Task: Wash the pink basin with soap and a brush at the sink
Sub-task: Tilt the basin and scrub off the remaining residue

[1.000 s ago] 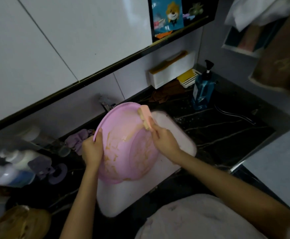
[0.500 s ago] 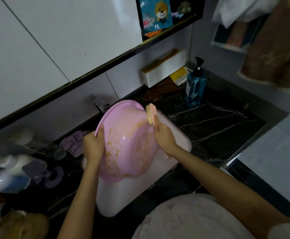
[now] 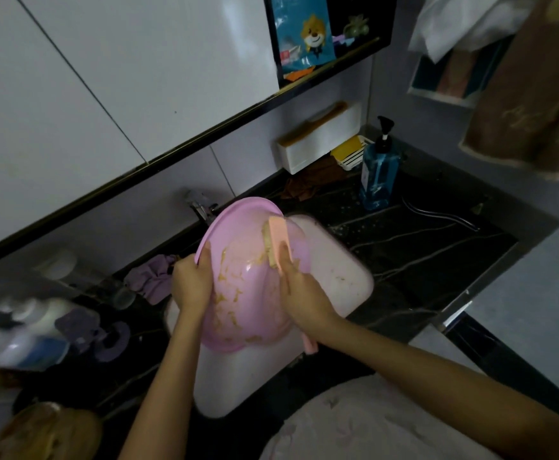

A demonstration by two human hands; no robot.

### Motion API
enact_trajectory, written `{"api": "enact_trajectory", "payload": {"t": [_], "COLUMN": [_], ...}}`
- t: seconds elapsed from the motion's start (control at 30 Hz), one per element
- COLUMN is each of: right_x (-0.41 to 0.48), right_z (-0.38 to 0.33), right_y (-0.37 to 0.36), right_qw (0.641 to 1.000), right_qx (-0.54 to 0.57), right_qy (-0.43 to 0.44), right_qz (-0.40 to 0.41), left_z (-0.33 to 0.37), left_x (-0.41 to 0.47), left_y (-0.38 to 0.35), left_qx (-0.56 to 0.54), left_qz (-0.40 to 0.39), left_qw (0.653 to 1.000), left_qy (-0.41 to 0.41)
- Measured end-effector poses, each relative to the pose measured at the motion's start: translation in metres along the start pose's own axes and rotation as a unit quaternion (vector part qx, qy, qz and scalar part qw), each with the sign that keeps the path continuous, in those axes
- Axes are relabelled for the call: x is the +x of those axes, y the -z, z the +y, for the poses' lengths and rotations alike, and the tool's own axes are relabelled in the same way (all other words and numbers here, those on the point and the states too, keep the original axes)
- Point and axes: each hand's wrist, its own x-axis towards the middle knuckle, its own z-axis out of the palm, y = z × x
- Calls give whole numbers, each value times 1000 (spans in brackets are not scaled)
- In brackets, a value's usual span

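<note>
Blue pump bottle (image 3: pixel 379 171) on the dark counter (image 3: pixel 421 247) right of the white sink (image 3: pixel 338 270); purple cloth (image 3: pixel 152 277) at left. The pink basin (image 3: pixel 248 293), tilted over the sink and streaked with yellowish lather, is gripped at its rim by the left hand (image 3: pixel 190 283); the right hand (image 3: pixel 304 293) clasps a peach brush (image 3: pixel 279 240) against its inside.

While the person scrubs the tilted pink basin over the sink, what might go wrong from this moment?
1. The left hand grips only the rim of the pink basin, which is smeared with yellowish soap and stands tilted over the sink; it may slip and drop.
2. The right hand works the brush near the upper rim, so suds may splash onto the dark counter.
</note>
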Motion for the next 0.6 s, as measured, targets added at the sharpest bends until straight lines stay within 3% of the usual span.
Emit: {"api": "enact_trajectory", "payload": {"t": [0.07, 0.2, 0.37, 0.43, 0.53, 0.6], "right_x": [2, 45, -11, 7, 45, 31], "right_z": [3, 3, -6, 0, 1, -5], "right_y": [-1, 15, 7, 14, 33, 28], "right_qw": [1000, 993, 999, 998, 995, 996], "right_qx": [-21, 54, -6, -51, -23, -37], "right_qy": [2, -100, 3, -18, -101, -85], "right_qz": [-8, 44, -35, -26, 2, -15], "left_z": [0, -3, -7, -2, 9, 11], "left_x": [-2, -2, -5, -12, -17, -15], "left_y": [0, -1, -4, -7, -10, -10], "left_qx": [11, 7, 3, 25, 41, 38], "left_qz": [-2, -5, 0, 3, 0, 0], "left_qw": [1000, 1000, 1000, 1000, 999, 999], "left_qy": [-4, -6, 3, 7, 8, 13]}}
